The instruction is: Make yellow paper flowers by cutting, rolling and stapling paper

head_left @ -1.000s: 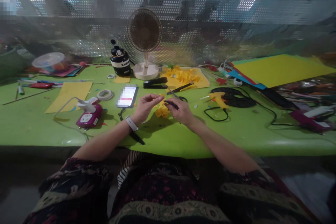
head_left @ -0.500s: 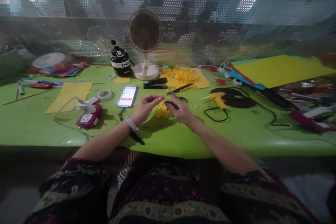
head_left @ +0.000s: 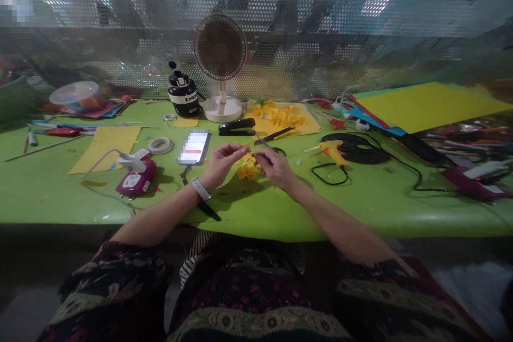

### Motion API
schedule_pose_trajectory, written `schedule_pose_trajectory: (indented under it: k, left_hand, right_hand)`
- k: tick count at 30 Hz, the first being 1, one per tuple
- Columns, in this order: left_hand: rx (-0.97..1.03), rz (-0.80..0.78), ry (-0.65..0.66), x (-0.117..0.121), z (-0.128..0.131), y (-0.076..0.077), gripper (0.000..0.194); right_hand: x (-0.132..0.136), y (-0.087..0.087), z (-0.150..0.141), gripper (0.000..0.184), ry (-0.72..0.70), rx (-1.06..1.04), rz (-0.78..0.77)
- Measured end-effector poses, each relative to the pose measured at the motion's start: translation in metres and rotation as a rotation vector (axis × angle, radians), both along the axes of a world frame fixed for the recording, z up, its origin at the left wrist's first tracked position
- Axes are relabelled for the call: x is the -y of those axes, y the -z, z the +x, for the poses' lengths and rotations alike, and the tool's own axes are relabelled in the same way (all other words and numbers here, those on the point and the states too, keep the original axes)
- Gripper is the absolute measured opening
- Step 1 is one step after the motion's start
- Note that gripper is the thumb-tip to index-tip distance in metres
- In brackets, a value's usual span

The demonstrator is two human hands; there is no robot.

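My left hand [head_left: 221, 163] is closed in a pinch at the middle of the green table, thumb and forefinger together. Facing it, my right hand [head_left: 276, 167] also pinches at its fingertips, which almost meet the left ones. What sits between the fingertips is tiny, and I cannot make it out. Just below and between both hands lie yellow paper petals or flowers [head_left: 247, 172], partly covered by the fingers. Behind my right hand, a thin blade and a black loop [head_left: 279, 151] look like scissors, partly hidden.
A black stapler [head_left: 236, 127], yellow paper flowers [head_left: 280, 114] and a fan [head_left: 222, 109] stand behind. To the left are a phone [head_left: 194, 148], a tape roll [head_left: 160, 145] and a purple power adapter [head_left: 137, 179]. A yellow glue gun [head_left: 335, 152] with its cord lies right.
The fingers of my right hand have shifted slightly, and the dark item seen at them one second ago shows less now. My left hand stays nearly still.
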State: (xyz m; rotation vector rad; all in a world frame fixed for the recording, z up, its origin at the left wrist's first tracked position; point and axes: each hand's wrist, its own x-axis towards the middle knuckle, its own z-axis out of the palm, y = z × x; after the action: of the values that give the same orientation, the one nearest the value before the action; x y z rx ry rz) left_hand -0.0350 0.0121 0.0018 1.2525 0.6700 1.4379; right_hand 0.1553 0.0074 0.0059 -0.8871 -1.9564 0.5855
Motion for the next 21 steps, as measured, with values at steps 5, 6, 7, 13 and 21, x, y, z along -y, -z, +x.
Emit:
schedule_pose_trajectory:
  k: [5,6,7,13,21]
  left_hand:
    - [-0.024,-0.036,0.008,0.0,-0.0002,-0.0004,0.019]
    - [-0.027,-0.046,0.002,0.0003,0.0,-0.0008,0.02]
    - [-0.03,-0.052,-0.004,0.0007,0.0001,-0.0014,0.022]
    - [-0.029,-0.052,-0.016,0.003,0.0006,-0.005,0.023]
    - [-0.022,-0.038,-0.032,0.0018,0.0009,-0.0044,0.024]
  right_hand:
    - [-0.0018,0.0013,0.0,0.035,-0.007,-0.006,-0.003]
    - [-0.0017,0.0013,0.0001,0.035,-0.008,-0.006,-0.007]
    - [-0.0014,0.0011,0.0,0.035,-0.01,-0.004,-0.011]
    - [0.0025,0.0009,-0.001,0.032,-0.01,-0.018,-0.043]
    - [0.0013,0.0052,-0.0004,0.02,0.003,-0.013,0.029]
